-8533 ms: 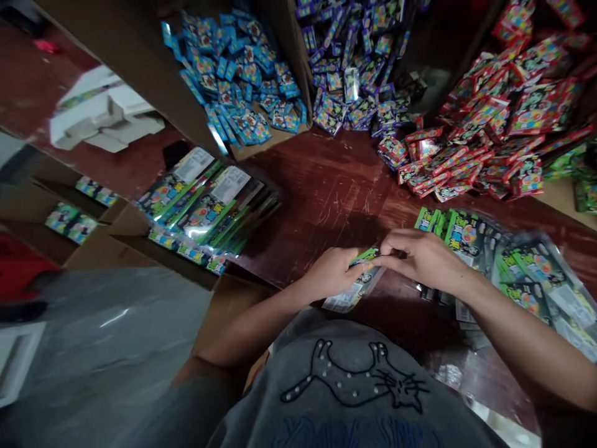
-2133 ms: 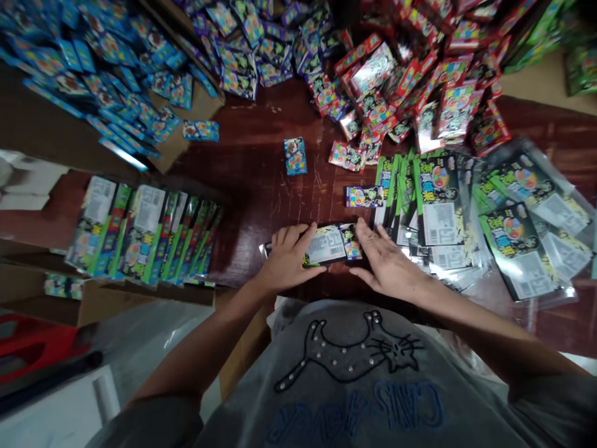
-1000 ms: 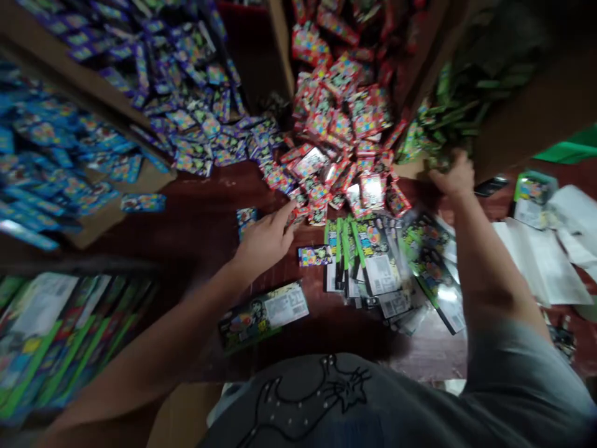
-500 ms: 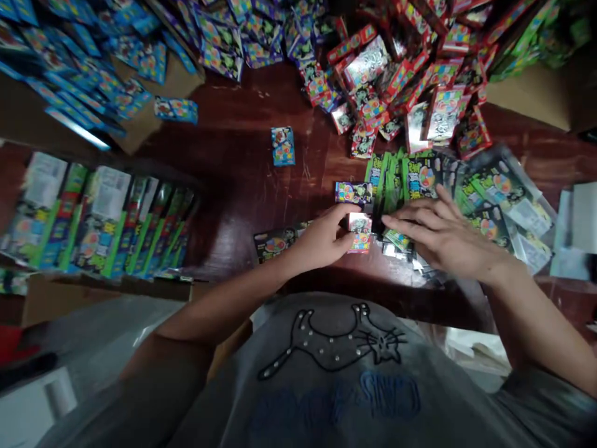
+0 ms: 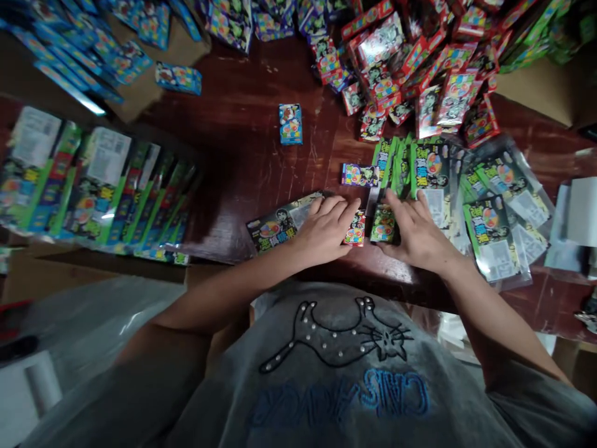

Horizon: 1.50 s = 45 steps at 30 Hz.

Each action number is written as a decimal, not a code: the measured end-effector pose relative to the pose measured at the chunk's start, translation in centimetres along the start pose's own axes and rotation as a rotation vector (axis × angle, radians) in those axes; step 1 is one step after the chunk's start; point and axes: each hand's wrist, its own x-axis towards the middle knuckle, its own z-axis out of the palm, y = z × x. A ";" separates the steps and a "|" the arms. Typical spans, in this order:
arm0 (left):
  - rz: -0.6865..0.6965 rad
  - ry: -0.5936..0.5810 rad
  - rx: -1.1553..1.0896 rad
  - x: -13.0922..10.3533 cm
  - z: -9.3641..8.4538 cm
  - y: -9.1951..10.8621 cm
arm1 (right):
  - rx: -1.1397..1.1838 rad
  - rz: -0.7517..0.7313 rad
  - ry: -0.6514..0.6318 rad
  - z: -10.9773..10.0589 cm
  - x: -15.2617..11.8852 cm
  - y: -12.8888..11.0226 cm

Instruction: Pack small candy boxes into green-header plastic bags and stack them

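My left hand [image 5: 326, 229] is closed at the left side of a small red packet [image 5: 355, 229], its fingers bent over the top edge. Under and beside that hand lies a flat black printed bag [image 5: 270, 230] with a white label. My right hand [image 5: 417, 233] grips a small green packet [image 5: 383, 223] between thumb and index finger, just right of the red one. A purple packet [image 5: 360, 175] lies beyond both hands. Several upright green packets [image 5: 396, 165] stand in a row close to the right fingertips.
Filled clear bags [image 5: 88, 186] stand in a row at left. More black printed bags [image 5: 494, 230] lie at right. A lone blue packet [image 5: 290, 124] rests on the dark red table [image 5: 247, 143]. Piles of blue [image 5: 125, 62], purple [image 5: 233, 25] and red packets [image 5: 387, 81] line the back.
My right hand has gone from lying stretched over the green packets to gripping one green packet. My left hand has turned palm down around the red packet. The whole view has shifted slightly.
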 end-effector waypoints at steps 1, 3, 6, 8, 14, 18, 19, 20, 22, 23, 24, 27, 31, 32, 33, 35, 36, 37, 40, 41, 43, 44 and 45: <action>-0.006 0.006 -0.003 -0.6 0.0 -0.4 | 0.020 -0.036 -0.011 0.1 0.2 -0.3; -0.025 0.020 -0.023 -1.8 0.1 -1.0 | 0.038 -0.056 0.002 0.2 0.7 -0.9; -0.067 0.039 -0.053 -3.3 0.4 -1.3 | 0.061 -0.075 -0.014 0.6 1.5 -1.7; -0.082 0.056 -0.069 -3.9 0.6 -1.1 | 0.091 -0.123 -0.079 1.1 2.1 -2.0; -0.073 0.095 -0.096 -5.2 0.3 -2.3 | 0.177 -0.216 -0.185 2.5 3.4 -2.6; -0.256 0.121 -0.036 -7.7 -0.5 -6.5 | 0.198 -0.218 -0.114 3.4 3.9 -3.0; -0.283 0.105 -0.035 -8.4 -0.7 -7.4 | 0.195 -0.175 -0.063 3.6 4.1 -3.1; -0.287 0.082 -0.043 -9.1 -0.8 -8.0 | 0.186 -0.116 -0.004 3.9 4.3 -3.3; -0.262 0.045 -0.066 -10.1 -0.9 -8.6 | 0.166 -0.011 0.095 4.4 4.9 -3.6; -0.254 0.039 -0.075 -10.5 -0.8 -8.6 | 0.162 0.005 0.111 4.6 5.1 -3.9; -0.253 0.044 -0.080 -10.7 -0.7 -8.4 | 0.165 -0.009 0.097 4.8 5.4 -4.2; -0.252 0.063 -0.079 -10.9 -0.2 -8.0 | 0.198 -0.132 -0.046 4.9 5.9 -5.1; -0.163 0.039 -0.081 -10.8 0.2 -8.2 | 0.241 -0.238 -0.203 4.4 6.1 -5.7; -0.148 0.034 -0.084 -10.9 0.3 -8.3 | 0.253 -0.255 -0.222 4.2 6.0 -5.5; -0.140 0.031 -0.087 -10.9 0.3 -8.4 | 0.258 -0.263 -0.231 3.9 5.9 -5.2; -0.140 0.029 -0.096 -11.0 0.2 -8.5 | 0.246 -0.251 -0.216 3.3 5.4 -4.2; -0.141 0.029 -0.101 -11.0 0.2 -8.5 | 0.229 -0.236 -0.199 3.0 5.1 -3.5; -0.139 0.031 -0.108 -11.0 0.2 -8.5 | 0.211 -0.221 -0.181 2.7 4.8 -3.0; -0.117 0.038 -0.129 -10.8 0.3 -8.3 | 0.202 -0.220 -0.144 2.5 4.6 -2.0; -0.107 0.040 -0.133 -10.6 0.4 -8.3 | 0.215 -0.233 -0.139 2.7 4.7 -2.0; -0.094 0.044 -0.128 -10.3 0.5 -8.1 | 0.250 -0.262 -0.133 3.1 5.3 -2.2; -0.091 0.047 -0.123 -10.2 0.6 -8.0 | 0.266 -0.273 -0.132 3.2 5.6 -2.4; -0.091 0.049 -0.118 -10.1 0.6 -8.0 | 0.278 -0.279 -0.131 3.3 5.8 -2.4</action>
